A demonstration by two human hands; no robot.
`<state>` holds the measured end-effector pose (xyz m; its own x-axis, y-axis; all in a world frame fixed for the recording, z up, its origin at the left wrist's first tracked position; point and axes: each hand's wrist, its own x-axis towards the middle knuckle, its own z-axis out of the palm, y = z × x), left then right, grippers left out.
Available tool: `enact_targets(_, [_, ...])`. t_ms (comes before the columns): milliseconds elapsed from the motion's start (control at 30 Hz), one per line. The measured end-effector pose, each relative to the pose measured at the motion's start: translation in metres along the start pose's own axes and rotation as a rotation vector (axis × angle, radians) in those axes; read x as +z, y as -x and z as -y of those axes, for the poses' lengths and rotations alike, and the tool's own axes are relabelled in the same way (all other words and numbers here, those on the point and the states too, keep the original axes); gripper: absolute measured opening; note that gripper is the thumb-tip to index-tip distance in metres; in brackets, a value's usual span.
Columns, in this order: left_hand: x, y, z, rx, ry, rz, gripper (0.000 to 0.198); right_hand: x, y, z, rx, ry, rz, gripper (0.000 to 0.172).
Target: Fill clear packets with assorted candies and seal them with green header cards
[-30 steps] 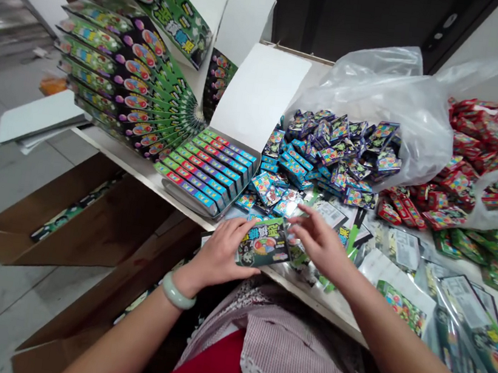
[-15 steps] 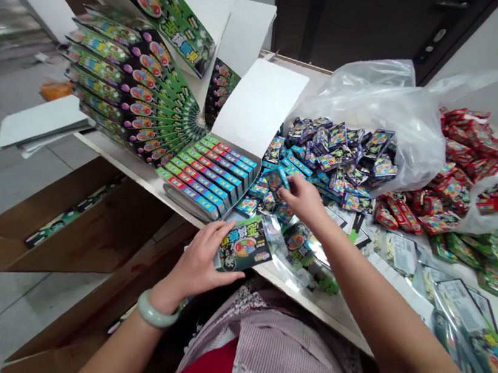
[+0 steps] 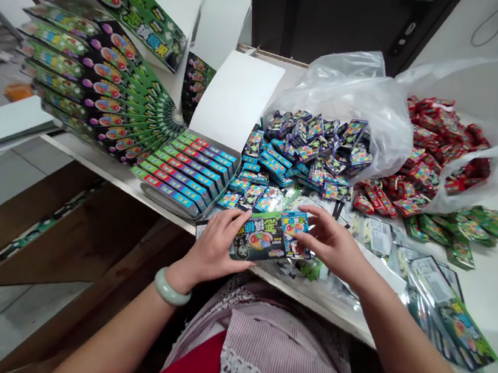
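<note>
My left hand (image 3: pixel 216 246) grips a green printed packet (image 3: pixel 259 242) at the near table edge, thumb under it and fingers on top. My right hand (image 3: pixel 331 243) pinches a small blue box (image 3: pixel 295 226) against the packet's right end. Just beyond lies a heap of small blue boxes (image 3: pixel 308 151) spilling from a clear plastic bag (image 3: pixel 361 97). An open display carton (image 3: pixel 184 175) filled with rows of boxes sits to the left of my hands, its white lid raised.
Fanned green display cartons (image 3: pixel 106 88) stand at the left. Red packets (image 3: pixel 436 156) lie in a second bag at the right, with green packets (image 3: pixel 472 231) beside them. Clear-wrapped packs (image 3: pixel 453 305) lie near the right table edge. Brown cardboard boxes (image 3: pixel 63 235) sit on the floor below.
My right hand reached out to the blue heap, picked up a small blue box and came back with it to the packet held in my left hand.
</note>
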<state>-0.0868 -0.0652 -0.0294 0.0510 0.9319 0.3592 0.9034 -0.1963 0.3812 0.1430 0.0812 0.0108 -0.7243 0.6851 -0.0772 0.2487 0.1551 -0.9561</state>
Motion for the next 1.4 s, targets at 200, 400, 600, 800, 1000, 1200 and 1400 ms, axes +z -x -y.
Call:
enact_targets(200, [0.002, -0.003, -0.009, 0.013, 0.045, 0.037, 0.094, -0.013, 0.011, 0.002, 0.031, 0.134, -0.002, 0.044])
enact_targets(400, [0.006, -0.008, -0.017, 0.014, 0.062, 0.045, 0.095, 0.002, 0.003, -0.002, 0.011, 0.098, -0.003, 0.047])
enact_targets(600, [0.009, -0.007, -0.022, -0.09, 0.014, -0.051, 0.088, 0.017, 0.007, -0.004, -0.257, 0.339, -0.21, 0.031])
enact_targets(800, [0.008, -0.008, -0.035, -0.298, 0.323, -0.074, 0.077, 0.03, 0.016, 0.003, -0.053, 0.112, -0.072, 0.042])
enact_targets(1000, [0.02, -0.03, -0.065, -0.491, 1.151, -0.198, 0.026, 0.0, 0.013, 0.024, -0.264, 0.279, -0.079, 0.031])
enact_targets(1200, [0.037, -0.019, -0.092, -0.552, 1.506, -0.14, 0.05, -0.017, 0.022, 0.033, -0.238, 0.403, 0.051, 0.024])
enact_targets(1400, [0.038, 0.001, -0.093, -0.521, 1.461, -0.062, 0.063, -0.013, 0.039, 0.024, -0.2, 0.367, 0.145, 0.018])
